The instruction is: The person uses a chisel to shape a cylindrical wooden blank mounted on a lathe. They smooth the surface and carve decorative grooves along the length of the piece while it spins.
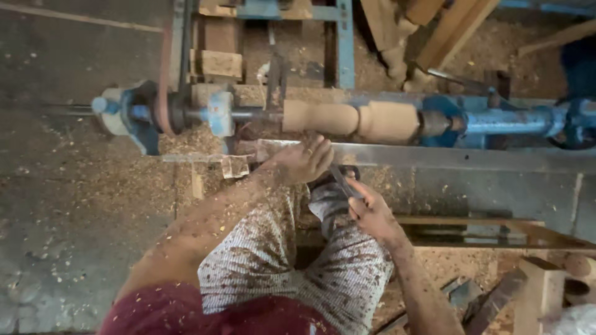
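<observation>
The long blue-painted metal wood lathe (496,121) runs left to right across the sawdust-strewn floor, and the pale, round turned wooden spindle (351,119) mounted in it lies along that same line, its long axis crosswise to the person sitting before it. The flat grey steel tool rest bar (434,152) sits just on the near side of the spindle, parallel to it. The spindle lies straight ahead of and just beyond the fingers. The left hand (301,162) is the nearer one, resting on the bar with its fingers curled down over the front of the dark slim metal turning chisel (341,180). The right hand (371,211) sits further back, fingers closed round the chisel's rear end. The chisel slants from right hand up toward the spindle's left part. No packages, labels or signs show anywhere.
</observation>
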